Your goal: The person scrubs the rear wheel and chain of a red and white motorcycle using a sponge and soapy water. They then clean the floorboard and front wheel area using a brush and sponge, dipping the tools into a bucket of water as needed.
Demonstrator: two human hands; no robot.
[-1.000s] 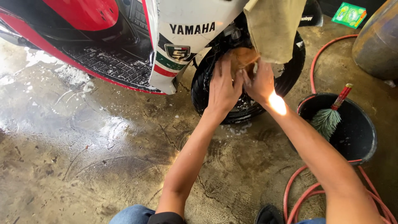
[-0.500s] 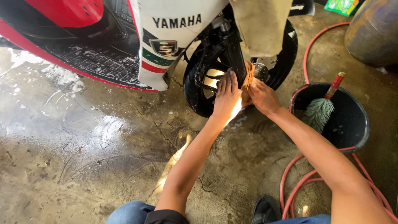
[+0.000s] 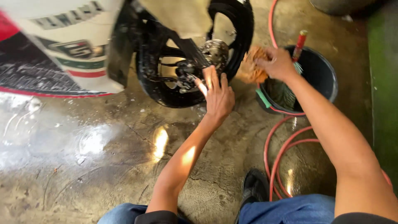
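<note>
Floor: wet, stained concrete floor (image 3: 103, 166) spreads under everything, with bright patches of glare on the water.
Motorcycle: white fairing panel with red and green stripes (image 3: 78, 45) fills my upper left; the round black rubber tyre on its black spoked wheel (image 3: 244, 29) stands upright just right of it.
Bucket: round black plastic bucket (image 3: 321, 76) sits on the floor right of the wheel, close beside it; a brush with a red handle and green bristles (image 3: 299, 43) leans inside it.
Hose: thin red rubber hose (image 3: 275, 153) loops on the floor below the bucket and runs up past the wheel.
Shoe: my black shoe (image 3: 253, 188) rests beside the hose loops.
My right hand (image 3: 277, 63): above the bucket's left rim, fingers curled and pinching the rag.
Rag: crumpled orange-brown cloth rag (image 3: 253, 66) hangs from my right hand, between the tyre and the bucket.
My left hand (image 3: 217, 93): fingers stretched out and slightly spread, holding nothing, the tips at the wheel's metal hub (image 3: 213, 52).
</note>
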